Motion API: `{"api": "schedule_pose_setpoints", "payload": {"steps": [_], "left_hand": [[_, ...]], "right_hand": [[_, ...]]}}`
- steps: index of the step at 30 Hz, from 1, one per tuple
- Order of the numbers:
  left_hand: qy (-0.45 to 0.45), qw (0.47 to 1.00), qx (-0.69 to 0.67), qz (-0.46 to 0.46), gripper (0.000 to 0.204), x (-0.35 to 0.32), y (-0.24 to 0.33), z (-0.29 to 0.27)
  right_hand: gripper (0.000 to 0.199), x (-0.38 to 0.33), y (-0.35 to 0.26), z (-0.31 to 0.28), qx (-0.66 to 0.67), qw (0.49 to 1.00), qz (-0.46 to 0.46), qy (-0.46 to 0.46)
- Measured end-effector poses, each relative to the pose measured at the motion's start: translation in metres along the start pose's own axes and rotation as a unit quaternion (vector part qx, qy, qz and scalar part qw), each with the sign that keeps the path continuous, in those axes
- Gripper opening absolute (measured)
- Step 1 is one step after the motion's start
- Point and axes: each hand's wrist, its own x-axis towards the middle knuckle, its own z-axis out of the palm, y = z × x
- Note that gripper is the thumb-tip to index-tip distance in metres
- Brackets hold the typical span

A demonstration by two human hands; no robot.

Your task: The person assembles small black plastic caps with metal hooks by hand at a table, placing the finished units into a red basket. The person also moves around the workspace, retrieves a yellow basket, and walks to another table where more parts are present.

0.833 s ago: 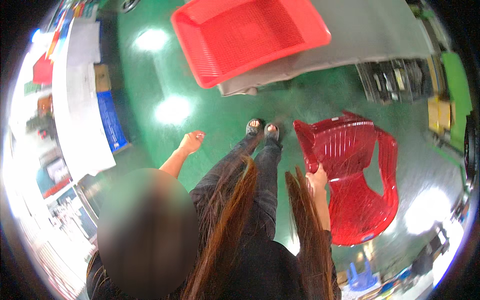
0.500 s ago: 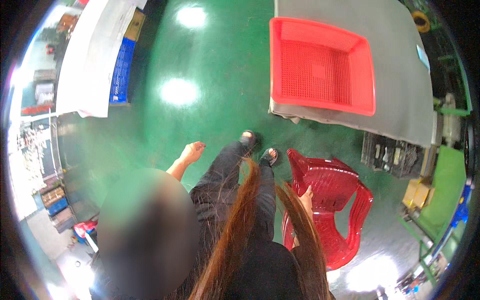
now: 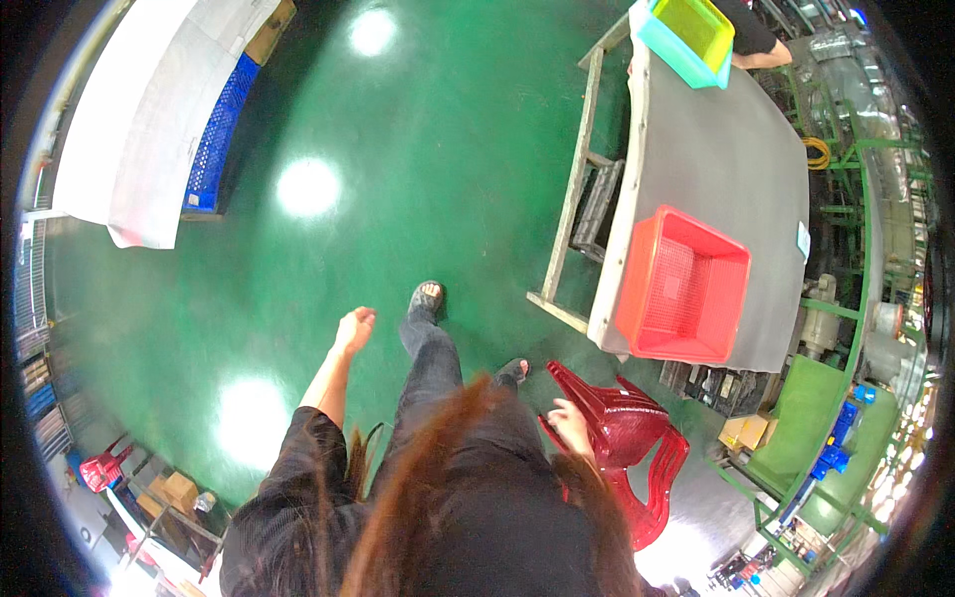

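- Grey worktable (image 3: 716, 169) at right, red basket (image 3: 681, 289) at its near edge.
- Red plastic chair (image 3: 622, 448) at person's right side, near table; could snag its frame.
- Right hand (image 3: 570, 423) grasps chair's back; fingertips partly hidden.
- Left hand (image 3: 354, 328) swings free, fingers loosely curled, empty.

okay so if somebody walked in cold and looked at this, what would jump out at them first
Most likely the red plastic chair at lower right, with the person's right hand on its back. Next, the red basket on the grey table at right, a yellow-and-teal bin at the table's far end. The left hand hangs free over the shiny green floor.
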Motion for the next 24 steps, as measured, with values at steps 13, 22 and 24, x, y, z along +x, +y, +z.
{"api": "schedule_pose_setpoints", "payload": {"steps": [13, 22, 24], "left_hand": [[-0.009, 0.991, -0.019, -0.134, 0.028, 0.102, -0.136, -0.026], [-0.184, 0.971, 0.038, -0.146, 0.026, 0.172, 0.047, -0.058], [0.012, 0.987, -0.092, -0.128, 0.024, 0.236, 0.096, -0.098]], "right_hand": [[0.033, 0.023, -0.098, 0.011, -0.005, 0.999, -0.037, 0.037], [0.03, 0.2, -0.209, -0.025, -0.071, 0.988, 0.015, -0.136], [0.029, 0.29, -0.236, -0.046, -0.099, 0.984, -0.11, -0.1]]}}
